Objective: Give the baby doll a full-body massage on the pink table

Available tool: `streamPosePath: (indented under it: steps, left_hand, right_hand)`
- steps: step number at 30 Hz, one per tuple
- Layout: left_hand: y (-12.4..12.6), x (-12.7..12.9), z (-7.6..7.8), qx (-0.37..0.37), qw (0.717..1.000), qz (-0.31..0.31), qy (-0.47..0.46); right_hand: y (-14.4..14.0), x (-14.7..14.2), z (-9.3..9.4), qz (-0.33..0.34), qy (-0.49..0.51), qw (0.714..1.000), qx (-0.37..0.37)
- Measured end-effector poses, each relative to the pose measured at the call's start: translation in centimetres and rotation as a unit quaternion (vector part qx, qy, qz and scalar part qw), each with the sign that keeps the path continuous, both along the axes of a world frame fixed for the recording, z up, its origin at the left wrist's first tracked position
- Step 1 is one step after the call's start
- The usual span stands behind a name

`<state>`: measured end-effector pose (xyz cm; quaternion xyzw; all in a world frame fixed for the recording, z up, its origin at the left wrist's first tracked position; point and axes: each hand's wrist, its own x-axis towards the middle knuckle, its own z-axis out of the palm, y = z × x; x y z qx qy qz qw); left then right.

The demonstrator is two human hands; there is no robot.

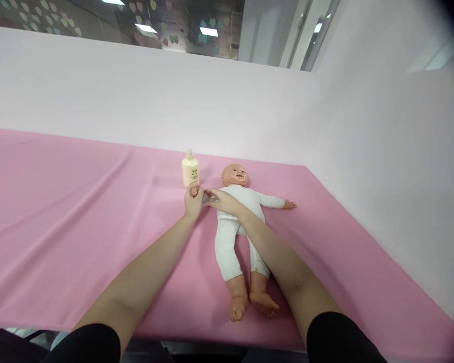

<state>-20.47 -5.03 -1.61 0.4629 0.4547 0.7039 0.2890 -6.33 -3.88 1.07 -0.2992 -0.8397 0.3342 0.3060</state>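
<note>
Head view: on the pink cloth (79,212), a baby doll (240,222) in a white suit, flat on its back, head toward the far wall, feet toward the near edge, one arm stretched out to the side. Left hand (193,201) closed around the small hand of the doll's other arm, apparently to keep that arm lifted and steady. Right hand (221,200) just beside it, fingers together and laid on the same arm near the shoulder; something thin and pale perhaps under the fingertips, too blurred to tell. Both forearms reaching far forward, the right one across the doll's body. Just behind the left hand, upright and untouched, a cream lotion bottle (190,170), near the doll's head.
</note>
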Motion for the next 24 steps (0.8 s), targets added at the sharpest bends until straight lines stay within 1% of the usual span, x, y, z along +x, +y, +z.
streamPosePath:
  steps: [3,6,9,11,13,16,19,22,24]
  left_hand:
    - [0.6,-1.0,0.1,0.0,0.998,0.056,-0.017]
    - [1.5,-2.3,-0.1,0.008,0.996,0.067,-0.057]
    - [2.4,-3.7,-0.5,0.002,0.992,0.084,-0.093]
    - [3.0,-4.5,-0.8,-0.018,0.989,0.102,-0.102]
    - [3.5,-5.3,-0.9,-0.05,0.986,0.107,-0.118]
    - [4.1,-6.3,-0.9,-0.099,0.977,0.107,-0.155]
    - [4.4,-6.9,-0.9,-0.129,0.97,0.109,-0.174]
    - [4.3,-7.4,-1.0,-0.145,0.974,0.1,-0.142]
    - [4.1,-7.6,-1.1,-0.151,0.98,0.098,-0.09]
  right_hand:
    - [-0.2,0.1,0.0,-0.014,-0.019,1.0,-0.002]
    - [-0.3,0.1,-0.1,-0.025,-0.039,0.999,-0.001]
    - [-0.4,0.3,-0.3,-0.032,-0.05,0.998,0.013]
    - [-0.6,0.5,-0.3,-0.038,-0.061,0.997,0.023]
    - [-1.2,0.7,-0.2,-0.04,-0.068,0.997,0.024]
    - [-2.7,1.1,0.2,-0.038,-0.063,0.997,0.016]
    - [-4.7,1.6,0.3,-0.042,-0.053,0.998,-0.002]
    - [-7.0,2.4,0.3,-0.038,-0.039,0.998,-0.006]
    - [-8.7,3.2,0.3,-0.037,-0.043,0.998,0.023]
